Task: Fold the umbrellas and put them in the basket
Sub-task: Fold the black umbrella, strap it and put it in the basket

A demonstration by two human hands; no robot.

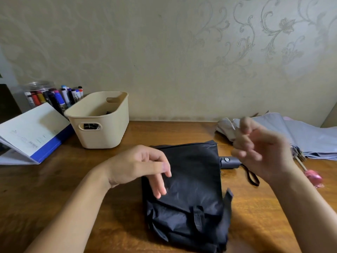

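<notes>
The left hand [138, 165] hangs over the near-left part of the black umbrella [191, 179]. Its fingers [160, 189] are relaxed and slightly parted, pointing down at the fabric. They hold nothing, and I cannot tell whether the tips touch the cloth. The right hand [260, 148] is raised above the table to the right of the umbrella's handle [229, 162]. It is blurred, but its fingers are loosely bent and spread, with nothing between them.

A white binder with a blue edge [32, 132] lies propped open at the far left of the wooden table [73, 179]. Behind it stand a clear jar [39, 88] and a cluster of markers [67, 95]. Just to the right of the binder is the cream plastic basket [98, 119], near the wall. Something dark lies inside it, too hidden to name.

The black umbrella lies collapsed but loose in the middle of the table, its canopy flat and rumpled and its tie strap [197, 216] unfastened. Its handle sticks out to the right and trails a wrist loop [252, 176]. Further right, a grey-lilac umbrella [300, 137] lies partly spread at the table's far edge, its pink handle [313, 177] pointing toward the viewer. Pale wallpaper with scrolling flowers [273, 33] covers the wall behind.
</notes>
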